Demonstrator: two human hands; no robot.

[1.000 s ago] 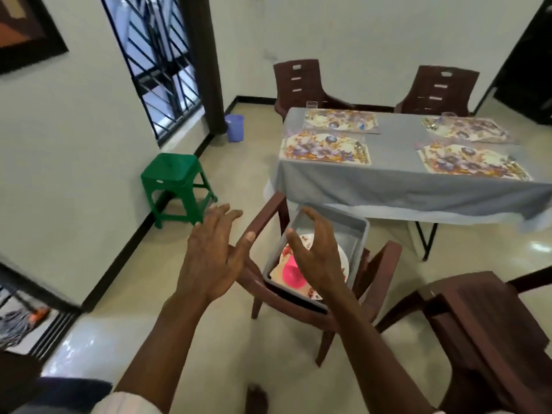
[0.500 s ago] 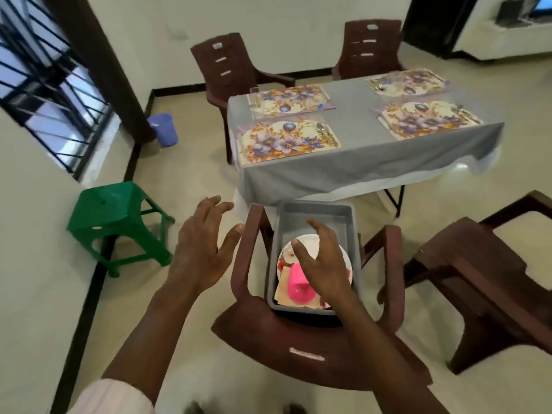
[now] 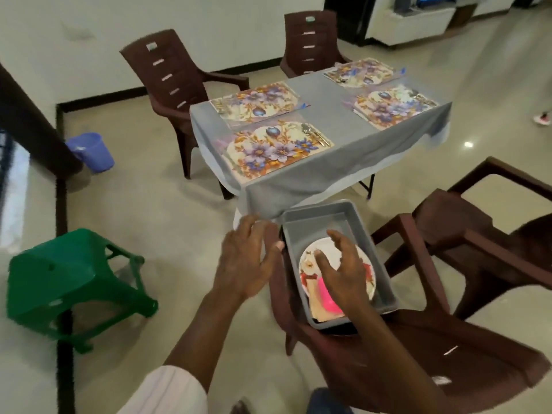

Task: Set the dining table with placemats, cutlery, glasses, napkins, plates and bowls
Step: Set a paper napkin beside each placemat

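Note:
A grey tub (image 3: pixel 324 219) sits on the seat of a brown plastic chair (image 3: pixel 418 357) in front of me. Inside lie a floral white plate (image 3: pixel 367 271), a pink bowl (image 3: pixel 325 295) and beige napkins (image 3: pixel 315 303). My right hand (image 3: pixel 340 267) hovers over the plate with fingers spread and slightly bent, holding nothing. My left hand (image 3: pixel 245 258) is open just left of the tub's rim. Beyond stands the table in a grey cloth (image 3: pixel 325 127) with several floral placemats (image 3: pixel 274 147); cutlery (image 3: pixel 313 134) lies on the nearest mat's right side.
A second brown chair (image 3: pixel 490 234) stands right of the tub. Two more brown chairs (image 3: pixel 179 85) stand behind the table. A green stool (image 3: pixel 68 282) sits on the floor at left, a blue bucket (image 3: pixel 92 150) near the wall.
The view has moved closer and swung left of the table. Both hands have come down and forward; the right hand now hangs over the plate and the left is beside the tub's rim.

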